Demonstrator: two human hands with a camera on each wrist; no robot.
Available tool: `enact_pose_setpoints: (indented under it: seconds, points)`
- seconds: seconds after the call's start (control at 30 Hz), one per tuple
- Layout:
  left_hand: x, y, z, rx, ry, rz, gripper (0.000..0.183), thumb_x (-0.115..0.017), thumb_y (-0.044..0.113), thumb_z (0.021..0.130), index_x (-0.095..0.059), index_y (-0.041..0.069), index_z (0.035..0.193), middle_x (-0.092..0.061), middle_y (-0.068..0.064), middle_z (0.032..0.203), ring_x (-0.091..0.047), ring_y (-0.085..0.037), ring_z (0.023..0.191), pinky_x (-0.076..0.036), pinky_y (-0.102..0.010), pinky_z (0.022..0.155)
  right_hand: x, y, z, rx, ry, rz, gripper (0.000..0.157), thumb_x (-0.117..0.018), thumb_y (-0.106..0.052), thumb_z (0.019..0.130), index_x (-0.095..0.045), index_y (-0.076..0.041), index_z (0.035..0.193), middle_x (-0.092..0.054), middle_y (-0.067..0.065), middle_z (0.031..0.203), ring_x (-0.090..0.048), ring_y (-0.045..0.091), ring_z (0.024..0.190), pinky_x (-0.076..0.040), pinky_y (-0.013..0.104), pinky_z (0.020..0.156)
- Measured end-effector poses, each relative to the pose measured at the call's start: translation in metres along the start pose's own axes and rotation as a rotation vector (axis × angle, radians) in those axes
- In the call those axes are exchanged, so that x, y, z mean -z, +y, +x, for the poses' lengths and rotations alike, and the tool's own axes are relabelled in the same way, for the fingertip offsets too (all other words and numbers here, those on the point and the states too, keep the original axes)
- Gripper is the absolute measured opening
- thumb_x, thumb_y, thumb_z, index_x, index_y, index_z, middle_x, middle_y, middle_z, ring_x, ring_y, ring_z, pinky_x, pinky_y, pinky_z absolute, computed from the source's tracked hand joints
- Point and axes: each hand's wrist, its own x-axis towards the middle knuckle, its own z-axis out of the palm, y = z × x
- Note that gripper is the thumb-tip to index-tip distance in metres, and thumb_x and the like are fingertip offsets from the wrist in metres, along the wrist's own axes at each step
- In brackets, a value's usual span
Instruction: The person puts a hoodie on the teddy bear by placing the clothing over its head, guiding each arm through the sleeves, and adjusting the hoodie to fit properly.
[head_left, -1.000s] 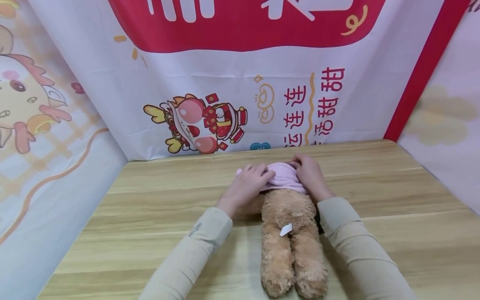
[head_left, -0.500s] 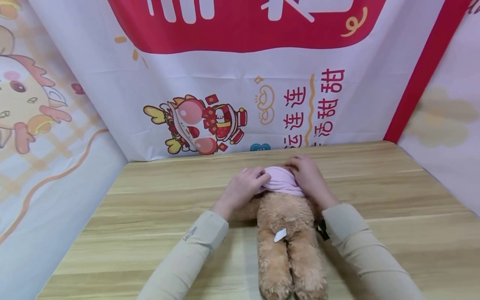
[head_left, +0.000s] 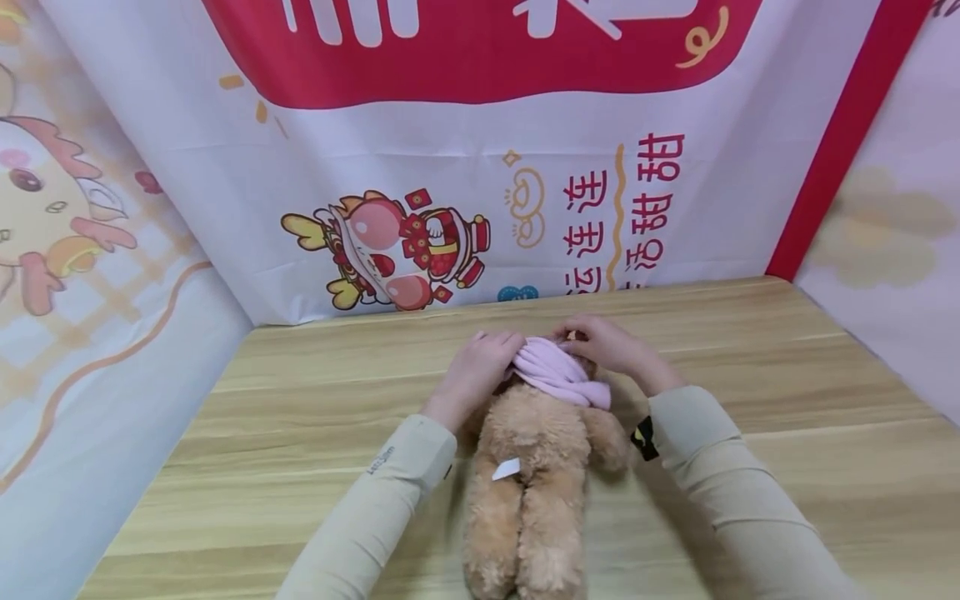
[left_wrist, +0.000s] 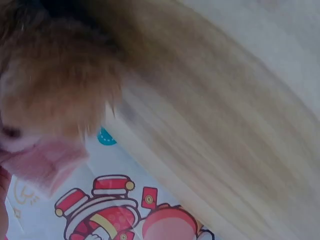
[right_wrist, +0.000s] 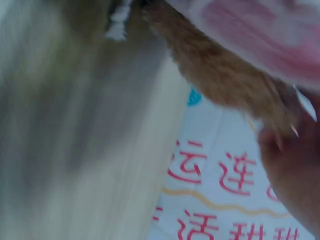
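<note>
A brown plush teddy bear [head_left: 536, 433] lies on the wooden table with its legs toward me and a white tag [head_left: 506, 468] at its bottom. Bunched pink cloth, apparently a small garment [head_left: 557, 372], wraps its head and neck, with one loose end on the right. My left hand [head_left: 478, 367] grips the garment's left edge; in the left wrist view pink cloth [left_wrist: 45, 162] hangs beside brown fur. At the top of the head, my right hand [head_left: 611, 346] pinches with bent fingers by the garment's upper edge. Its thumb [right_wrist: 272, 142] lies against the fur in the right wrist view.
The wooden table [head_left: 300, 433] ends at a white and red printed cloth wall [head_left: 420, 133] just beyond the bear's head. Printed hangings also stand at left and right. A dark piece with yellow [head_left: 643, 437] shows at my right cuff.
The bear has swung left and its right-side arm has come into view. The garment has bunched narrower around the head, its loose end now free of my right hand, which has shifted slightly left.
</note>
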Motion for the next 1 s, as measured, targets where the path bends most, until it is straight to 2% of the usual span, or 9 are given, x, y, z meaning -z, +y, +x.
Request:
enact_pose_setpoints:
  seconds: [0.07,0.17,0.27,0.4,0.6,0.77,0.9,1.0]
  points:
    - [0.0,-0.001,-0.001,-0.012,0.059,0.011,0.01,-0.06,0.004,0.088,-0.061,0.008,0.098,-0.069,-0.004,0.096,-0.067,-0.021,0.09,-0.05,-0.035,0.08,-0.003,-0.002,0.002,-0.057,0.059,-0.018,0.014,-0.055,-0.005,0.094,-0.067,-0.003,0.101,-0.067,0.017,0.098,-0.06,0.02,0.072,-0.051,0.032,0.065]
    - [0.002,-0.001,-0.001,-0.025,0.145,0.044,0.009,-0.058,0.005,0.089,-0.062,0.008,0.096,-0.07,-0.004,0.094,-0.067,-0.021,0.084,-0.049,-0.035,0.078,-0.007,-0.005,0.005,-0.129,0.174,-0.076,0.011,-0.056,-0.006,0.094,-0.066,-0.004,0.092,-0.068,0.016,0.097,-0.062,0.025,0.084,-0.051,0.037,0.075]
    - [0.003,0.0,-0.001,-0.043,0.207,0.11,0.009,-0.057,0.008,0.091,-0.063,0.01,0.096,-0.07,-0.002,0.093,-0.068,-0.02,0.082,-0.05,-0.034,0.078,-0.008,-0.005,0.004,-0.193,0.253,-0.09,0.012,-0.053,-0.006,0.096,-0.064,-0.003,0.092,-0.067,0.017,0.096,-0.061,0.029,0.085,-0.05,0.04,0.075]
    - [0.005,0.0,-0.003,-0.065,0.239,0.153,0.009,-0.054,0.011,0.092,-0.063,0.011,0.095,-0.071,-0.002,0.092,-0.068,-0.02,0.083,-0.051,-0.034,0.08,-0.008,-0.002,0.004,-0.243,0.314,-0.09,0.012,-0.051,-0.008,0.096,-0.062,-0.003,0.096,-0.066,0.018,0.099,-0.06,0.032,0.091,-0.049,0.043,0.08]
    - [0.012,0.004,-0.011,-0.033,0.157,0.046,0.019,-0.051,0.001,0.092,-0.063,0.006,0.105,-0.071,-0.006,0.103,-0.066,-0.019,0.098,-0.049,-0.035,0.095,0.0,0.012,-0.004,-0.308,0.428,-0.15,0.011,-0.051,-0.007,0.095,-0.061,-0.001,0.095,-0.066,0.02,0.098,-0.061,0.037,0.09,-0.048,0.05,0.08]
    - [0.016,0.005,-0.009,0.034,0.117,-0.073,0.022,-0.05,0.006,0.097,-0.062,0.004,0.115,-0.069,-0.008,0.109,-0.064,-0.021,0.107,-0.047,-0.039,0.1,0.002,0.014,-0.004,-0.259,0.467,-0.175,0.01,-0.054,-0.006,0.095,-0.061,0.0,0.093,-0.065,0.021,0.099,-0.061,0.037,0.093,-0.047,0.051,0.082]
    - [0.017,0.007,-0.004,0.1,0.162,-0.151,0.026,-0.061,0.017,0.093,-0.06,0.006,0.116,-0.065,-0.01,0.11,-0.064,-0.025,0.103,-0.051,-0.04,0.093,0.002,0.012,-0.001,-0.234,0.437,-0.135,0.01,-0.052,-0.004,0.095,-0.06,0.0,0.1,-0.064,0.021,0.104,-0.06,0.037,0.096,-0.048,0.05,0.085]
    - [0.019,0.007,-0.003,0.112,0.227,-0.187,0.024,-0.068,0.02,0.088,-0.061,0.007,0.106,-0.061,-0.009,0.103,-0.064,-0.024,0.093,-0.055,-0.036,0.082,0.004,0.008,-0.002,-0.203,0.42,-0.097,0.018,-0.053,-0.002,0.094,-0.055,0.002,0.112,-0.06,0.023,0.11,-0.058,0.037,0.1,-0.048,0.049,0.088]
